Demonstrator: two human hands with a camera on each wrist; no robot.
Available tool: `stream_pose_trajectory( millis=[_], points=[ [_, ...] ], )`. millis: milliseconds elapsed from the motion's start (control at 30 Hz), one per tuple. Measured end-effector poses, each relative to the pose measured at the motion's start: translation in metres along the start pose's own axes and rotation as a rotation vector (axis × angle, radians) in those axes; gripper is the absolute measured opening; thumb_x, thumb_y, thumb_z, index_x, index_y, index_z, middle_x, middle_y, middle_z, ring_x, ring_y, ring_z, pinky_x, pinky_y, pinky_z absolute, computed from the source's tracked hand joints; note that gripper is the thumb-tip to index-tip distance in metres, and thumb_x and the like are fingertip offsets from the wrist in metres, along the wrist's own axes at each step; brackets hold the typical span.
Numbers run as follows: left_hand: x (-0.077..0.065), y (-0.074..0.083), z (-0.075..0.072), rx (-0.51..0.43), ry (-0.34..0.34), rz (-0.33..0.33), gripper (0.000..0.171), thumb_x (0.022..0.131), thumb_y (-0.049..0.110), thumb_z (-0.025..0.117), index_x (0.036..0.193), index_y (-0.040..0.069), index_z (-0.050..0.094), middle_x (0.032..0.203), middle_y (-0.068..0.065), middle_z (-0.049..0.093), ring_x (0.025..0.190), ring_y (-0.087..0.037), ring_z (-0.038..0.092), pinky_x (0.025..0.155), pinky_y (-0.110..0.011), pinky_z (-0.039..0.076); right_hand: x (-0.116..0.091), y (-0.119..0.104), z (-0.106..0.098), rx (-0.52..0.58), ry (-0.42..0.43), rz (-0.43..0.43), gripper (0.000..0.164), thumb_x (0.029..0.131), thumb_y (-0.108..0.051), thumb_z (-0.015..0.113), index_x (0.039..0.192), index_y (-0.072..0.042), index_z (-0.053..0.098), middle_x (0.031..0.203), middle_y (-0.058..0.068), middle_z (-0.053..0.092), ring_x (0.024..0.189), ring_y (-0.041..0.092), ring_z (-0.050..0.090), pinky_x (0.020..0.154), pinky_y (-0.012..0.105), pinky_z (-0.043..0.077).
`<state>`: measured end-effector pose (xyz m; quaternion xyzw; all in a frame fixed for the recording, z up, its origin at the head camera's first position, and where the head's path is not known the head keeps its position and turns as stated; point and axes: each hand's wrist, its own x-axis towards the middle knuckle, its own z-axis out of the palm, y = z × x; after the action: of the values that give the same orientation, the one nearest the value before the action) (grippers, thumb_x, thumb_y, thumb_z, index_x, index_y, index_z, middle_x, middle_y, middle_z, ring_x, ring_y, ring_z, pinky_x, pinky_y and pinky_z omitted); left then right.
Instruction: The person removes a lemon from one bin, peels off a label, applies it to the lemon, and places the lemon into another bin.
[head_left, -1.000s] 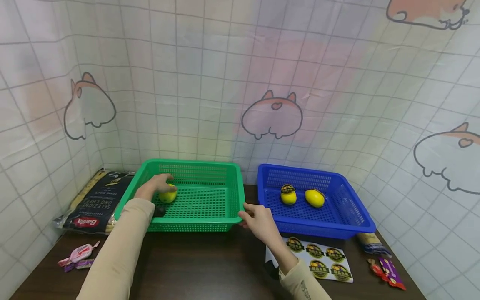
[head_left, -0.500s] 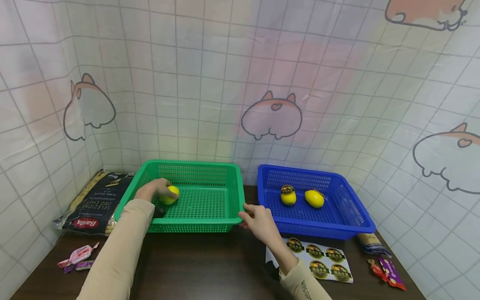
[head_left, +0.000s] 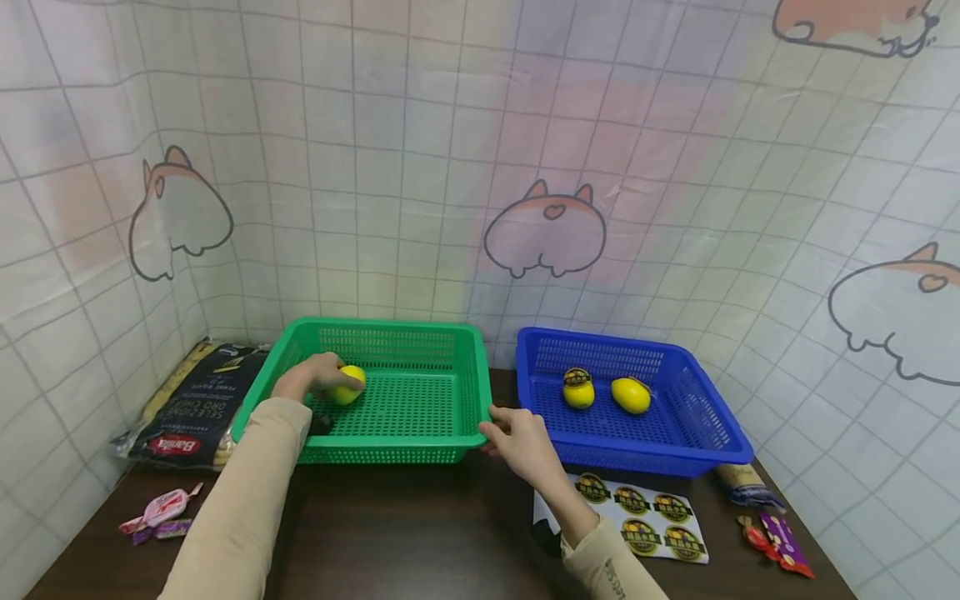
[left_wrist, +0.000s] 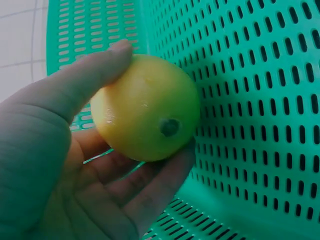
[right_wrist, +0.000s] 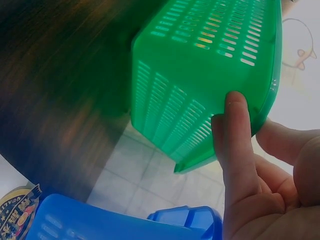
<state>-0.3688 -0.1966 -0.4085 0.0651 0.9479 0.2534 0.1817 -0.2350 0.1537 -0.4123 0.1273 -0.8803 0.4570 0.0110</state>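
Observation:
In the head view my left hand [head_left: 311, 377] is inside the green basket [head_left: 397, 443], at its left end. It holds a yellow lemon [left_wrist: 150, 107], its thumb on one side and its fingers curled round the other; a dark stem spot shows in the left wrist view. By the front right corner of the same basket, my right hand [head_left: 525, 443] pinches the rim, with fingers [right_wrist: 236, 135] against the outer wall and the thumb over the edge. Two lemons lie in the blue basket [head_left: 645, 457] on the right: a plain lemon [head_left: 631, 395] and one bearing a round dark sticker [head_left: 577, 377].
A sticker sheet [head_left: 660, 521] lies before the blue basket, partly under my right forearm. A Barilla pasta bag [head_left: 198, 408] rests left of the green basket. Wrapped candies [head_left: 161, 510] lie at left, more candies [head_left: 780, 542] at right. A patterned curtain [head_left: 420, 167] hangs behind.
My left hand has gripped the lemon and moved it slightly right and up within the green basket. My right hand stays on the basket's corner.

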Motion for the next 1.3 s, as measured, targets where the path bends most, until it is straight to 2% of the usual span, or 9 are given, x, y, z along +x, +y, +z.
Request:
stream_pose_trajectory(
  millis=[133, 333, 467, 567, 700, 867, 1067, 1300],
  points=[
    [0.000, 0.002, -0.001, 0.003, 0.026, 0.036, 0.056, 0.095, 0.040, 0.062, 0.125, -0.007, 0.057, 0.104, -0.019, 0.062, 0.086, -0.023, 0.060, 0.074, -0.034, 0.057, -0.001, 0.000, 0.001, -0.019, -0.007, 0.000, 0.044, 0.100, -0.018, 0.060, 0.137, 0.004, 0.054, 0.112, 0.022, 0.074, 0.073, 0.021, 0.076, 0.060, 0.024, 0.060],
    [0.001, 0.005, -0.007, -0.013, 0.137, 0.118, 0.067, 0.094, 0.044, 0.060, 0.134, -0.009, 0.053, 0.109, -0.022, 0.064, 0.083, -0.022, 0.061, 0.075, -0.039, 0.058, 0.000, -0.002, 0.003, -0.038, -0.020, -0.005, 0.043, 0.100, -0.019, 0.059, 0.137, 0.003, 0.055, 0.114, 0.022, 0.073, 0.068, 0.014, 0.074, 0.059, 0.023, 0.059],
    [0.001, 0.008, -0.010, -0.079, 0.191, 0.170, 0.067, 0.095, 0.046, 0.060, 0.136, -0.007, 0.051, 0.114, -0.023, 0.064, 0.086, -0.021, 0.062, 0.081, -0.041, 0.059, 0.002, -0.004, 0.001, -0.051, -0.025, -0.013, 0.043, 0.100, -0.020, 0.060, 0.136, 0.003, 0.056, 0.111, 0.022, 0.074, 0.066, 0.012, 0.073, 0.062, 0.031, 0.061],
    [0.002, 0.012, -0.013, -0.127, 0.251, 0.209, 0.067, 0.096, 0.048, 0.060, 0.138, -0.004, 0.051, 0.118, -0.023, 0.065, 0.089, -0.022, 0.062, 0.077, -0.037, 0.057, 0.003, -0.004, -0.001, -0.059, -0.025, -0.014, 0.044, 0.099, -0.019, 0.061, 0.136, 0.003, 0.056, 0.109, 0.020, 0.075, 0.066, 0.014, 0.073, 0.064, 0.037, 0.062],
    [0.002, 0.020, -0.018, -0.163, 0.315, 0.245, 0.073, 0.095, 0.052, 0.061, 0.144, -0.001, 0.047, 0.126, -0.023, 0.063, 0.092, -0.026, 0.062, 0.071, -0.030, 0.051, 0.005, -0.004, -0.003, -0.059, -0.017, -0.009, 0.043, 0.099, -0.019, 0.061, 0.136, 0.003, 0.056, 0.108, 0.020, 0.075, 0.068, 0.019, 0.074, 0.064, 0.038, 0.062],
    [0.001, 0.027, -0.022, -0.181, 0.349, 0.266, 0.078, 0.093, 0.056, 0.061, 0.149, 0.005, 0.043, 0.135, -0.021, 0.059, 0.103, -0.030, 0.060, 0.076, -0.032, 0.050, 0.005, -0.003, -0.004, -0.065, -0.012, -0.005, 0.043, 0.099, -0.019, 0.061, 0.136, 0.003, 0.057, 0.106, 0.019, 0.076, 0.066, 0.014, 0.073, 0.063, 0.034, 0.062],
    [-0.011, 0.041, -0.024, -0.307, 0.348, 0.316, 0.076, 0.092, 0.054, 0.063, 0.150, 0.009, 0.042, 0.140, -0.020, 0.055, 0.116, -0.034, 0.058, 0.093, -0.051, 0.053, 0.004, -0.001, -0.004, -0.062, -0.022, 0.001, 0.044, 0.099, -0.020, 0.062, 0.136, 0.003, 0.057, 0.106, 0.019, 0.076, 0.066, 0.012, 0.072, 0.062, 0.032, 0.061],
    [-0.024, 0.064, -0.031, -0.387, 0.355, 0.384, 0.077, 0.090, 0.053, 0.067, 0.150, 0.012, 0.041, 0.142, -0.016, 0.055, 0.123, -0.035, 0.057, 0.098, -0.054, 0.051, 0.004, -0.001, -0.005, -0.040, -0.012, 0.002, 0.044, 0.098, -0.019, 0.062, 0.136, 0.003, 0.057, 0.108, 0.020, 0.075, 0.067, 0.012, 0.073, 0.058, 0.023, 0.059]
  ],
)
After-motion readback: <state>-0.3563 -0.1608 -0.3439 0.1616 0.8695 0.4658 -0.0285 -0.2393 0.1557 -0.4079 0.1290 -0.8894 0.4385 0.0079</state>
